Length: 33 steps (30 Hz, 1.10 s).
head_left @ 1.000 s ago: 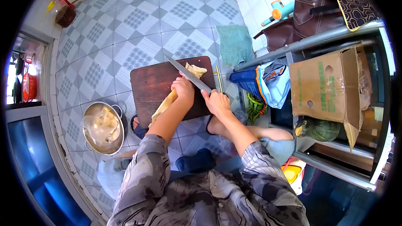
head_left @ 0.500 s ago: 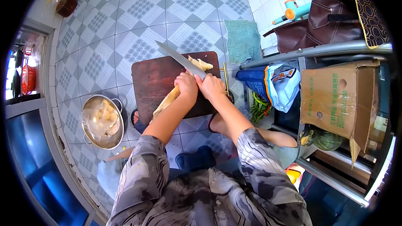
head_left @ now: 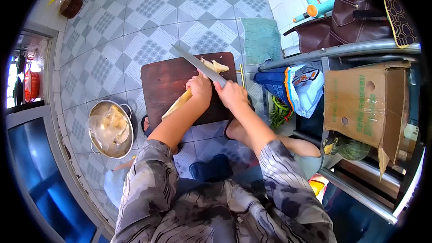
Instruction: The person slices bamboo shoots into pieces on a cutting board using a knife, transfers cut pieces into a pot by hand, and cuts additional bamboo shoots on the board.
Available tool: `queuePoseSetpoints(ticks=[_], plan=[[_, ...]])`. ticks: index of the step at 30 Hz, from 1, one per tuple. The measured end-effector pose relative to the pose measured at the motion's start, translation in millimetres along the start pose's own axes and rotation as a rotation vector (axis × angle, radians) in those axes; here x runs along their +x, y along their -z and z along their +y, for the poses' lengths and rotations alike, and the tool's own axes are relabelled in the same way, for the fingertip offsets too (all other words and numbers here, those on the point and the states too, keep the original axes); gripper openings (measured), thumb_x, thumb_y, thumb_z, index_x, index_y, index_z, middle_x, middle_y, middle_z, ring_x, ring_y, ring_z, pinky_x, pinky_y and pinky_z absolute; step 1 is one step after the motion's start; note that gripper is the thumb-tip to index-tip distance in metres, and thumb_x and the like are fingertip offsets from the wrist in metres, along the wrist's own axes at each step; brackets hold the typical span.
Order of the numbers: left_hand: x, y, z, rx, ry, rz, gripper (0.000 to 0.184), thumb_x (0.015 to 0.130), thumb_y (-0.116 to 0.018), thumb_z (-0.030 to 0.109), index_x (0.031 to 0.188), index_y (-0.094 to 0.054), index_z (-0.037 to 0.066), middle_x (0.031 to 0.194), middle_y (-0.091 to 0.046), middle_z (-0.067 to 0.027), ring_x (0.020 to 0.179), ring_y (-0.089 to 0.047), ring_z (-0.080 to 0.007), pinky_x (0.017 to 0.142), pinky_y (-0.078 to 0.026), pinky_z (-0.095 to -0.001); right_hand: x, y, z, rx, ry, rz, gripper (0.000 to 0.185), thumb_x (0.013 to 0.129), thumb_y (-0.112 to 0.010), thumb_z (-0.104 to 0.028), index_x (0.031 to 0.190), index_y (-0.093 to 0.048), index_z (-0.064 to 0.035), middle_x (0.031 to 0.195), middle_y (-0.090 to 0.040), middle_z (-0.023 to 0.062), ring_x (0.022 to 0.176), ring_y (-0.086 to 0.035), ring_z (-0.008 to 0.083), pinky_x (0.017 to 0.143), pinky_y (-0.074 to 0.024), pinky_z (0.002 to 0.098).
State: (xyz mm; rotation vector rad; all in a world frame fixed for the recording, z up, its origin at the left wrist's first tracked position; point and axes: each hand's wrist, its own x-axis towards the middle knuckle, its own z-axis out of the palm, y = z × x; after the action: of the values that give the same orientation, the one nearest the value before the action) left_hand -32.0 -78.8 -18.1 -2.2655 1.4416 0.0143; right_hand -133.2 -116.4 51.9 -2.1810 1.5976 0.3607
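Note:
My right hand [head_left: 231, 94] is closed round the handle of a large kitchen knife [head_left: 196, 62], whose long blade points up and to the left across the wooden cutting board [head_left: 157, 81]. Beside it, my left hand [head_left: 199, 87] is closed on a long pale-yellow stalk that looks like a bamboo shoot [head_left: 179, 103]; its lower end runs back under my left forearm. The blade lies just past my left fingers, and whether it touches the shoot is hidden. Cut pale pieces [head_left: 215, 65] lie on the board beyond the blade.
A metal two-handled bowl [head_left: 130, 141] with pale pieces and a plastic bag stands on the floor at left. To the right are green peppers [head_left: 280, 111], a blue-and-white bag [head_left: 297, 87] and a rack holding a cardboard box [head_left: 353, 103]. A teal cloth [head_left: 261, 40] lies beyond.
My right hand and the knife have shifted slightly to the right, so a gap now shows between my two hands. My left hand stays on the bamboo shoot.

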Motion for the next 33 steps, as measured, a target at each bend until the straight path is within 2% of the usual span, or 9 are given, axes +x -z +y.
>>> queuePoseSetpoints(ticks=[4, 11, 14, 19, 23, 26, 29, 32, 33], plan=[[8, 0, -4, -0.005, 0.047, -0.006, 0.050, 0.085, -0.045, 0.025, 0.128, -0.042, 0.001, 0.074, -0.060, -0.0122, 0.060, -0.062, -0.0276, 0.043, -0.047, -0.0427, 12, -4, -9, 0.010, 0.091, 0.069, 0.063, 0.085, -0.045, -0.059, 0.078, -0.063, 0.0016, 0.078, -0.065, 0.0238, 0.077, -0.066, 0.0377, 0.069, -0.0524, 0.0458], [-5, 10, -13, -0.045, -0.031, -0.027, 0.052, 0.085, -0.046, 0.027, 0.130, -0.039, 0.001, 0.076, -0.061, -0.0113, 0.060, -0.063, -0.0250, 0.044, -0.048, -0.0418, -39, -31, 51, -0.039, -0.014, 0.106, 0.061, 0.087, -0.044, -0.055, 0.082, -0.064, 0.0020, 0.082, -0.065, 0.0252, 0.081, -0.064, 0.0394, 0.073, -0.0500, 0.0484], [-9, 3, -9, -0.016, -0.061, -0.021, 0.053, 0.086, -0.045, 0.027, 0.131, -0.038, 0.001, 0.077, -0.061, -0.0114, 0.060, -0.063, -0.0243, 0.045, -0.049, -0.0413, -21, -14, 23, 0.025, -0.038, -0.002, 0.062, 0.087, -0.044, -0.056, 0.082, -0.064, 0.0021, 0.082, -0.065, 0.0256, 0.080, -0.064, 0.0393, 0.073, -0.0508, 0.0474], [-3, 0, -12, -0.043, -0.106, -0.098, 0.055, 0.086, -0.046, 0.027, 0.132, -0.036, -0.001, 0.079, -0.061, -0.0108, 0.060, -0.063, -0.0241, 0.047, -0.050, -0.0415, 12, -5, -23, 0.048, 0.074, 0.024, 0.064, 0.087, -0.042, -0.058, 0.083, -0.064, 0.0021, 0.082, -0.065, 0.0260, 0.081, -0.064, 0.0402, 0.074, -0.0508, 0.0478], [-5, 0, -13, -0.069, -0.082, -0.089, 0.058, 0.085, -0.047, 0.027, 0.134, -0.033, -0.001, 0.082, -0.062, -0.0112, 0.060, -0.063, -0.0236, 0.048, -0.051, -0.0420, -26, 3, 5, 0.113, -0.068, -0.050, 0.065, 0.087, -0.042, -0.057, 0.090, -0.062, 0.0043, 0.087, -0.064, 0.0271, 0.088, -0.063, 0.0399, 0.076, -0.0502, 0.0477], [-12, 8, -16, -0.071, -0.122, -0.079, 0.061, 0.084, -0.049, 0.028, 0.135, -0.031, -0.002, 0.084, -0.063, -0.0110, 0.061, -0.063, -0.0234, 0.047, -0.051, -0.0427, -42, -24, 46, -0.013, -0.007, 0.083, 0.064, 0.087, -0.042, -0.057, 0.087, -0.062, 0.0044, 0.085, -0.064, 0.0272, 0.085, -0.064, 0.0394, 0.074, -0.0505, 0.0473], [-16, 10, -13, -0.110, -0.151, -0.119, 0.061, 0.083, -0.050, 0.028, 0.133, -0.034, -0.003, 0.084, -0.063, -0.0108, 0.063, -0.064, -0.0235, 0.047, -0.051, -0.0428, -23, -15, 28, -0.029, -0.019, 0.002, 0.064, 0.087, -0.043, -0.057, 0.083, -0.062, 0.0042, 0.079, -0.065, 0.0254, 0.079, -0.065, 0.0393, 0.071, -0.0512, 0.0474], [-11, -5, -4, -0.065, -0.095, -0.016, 0.061, 0.081, -0.054, 0.027, 0.131, -0.036, -0.004, 0.083, -0.063, -0.0113, 0.064, -0.064, -0.0236, 0.046, -0.050, -0.0426, 8, -8, -16, 0.053, 0.050, 0.024, 0.066, 0.086, -0.042, -0.058, 0.080, -0.065, 0.0030, 0.077, -0.065, 0.0246, 0.077, -0.065, 0.0388, 0.070, -0.0516, 0.0471], [-8, -7, -4, -0.051, -0.103, -0.109, 0.061, 0.080, -0.055, 0.026, 0.131, -0.038, -0.003, 0.084, -0.063, -0.0114, 0.065, -0.064, -0.0236, 0.046, -0.050, -0.0422, 15, -7, -25, 0.057, 0.082, 0.023, 0.066, 0.086, -0.042, -0.059, 0.079, -0.065, 0.0029, 0.078, -0.065, 0.0248, 0.077, -0.065, 0.0387, 0.070, -0.0516, 0.0471]])
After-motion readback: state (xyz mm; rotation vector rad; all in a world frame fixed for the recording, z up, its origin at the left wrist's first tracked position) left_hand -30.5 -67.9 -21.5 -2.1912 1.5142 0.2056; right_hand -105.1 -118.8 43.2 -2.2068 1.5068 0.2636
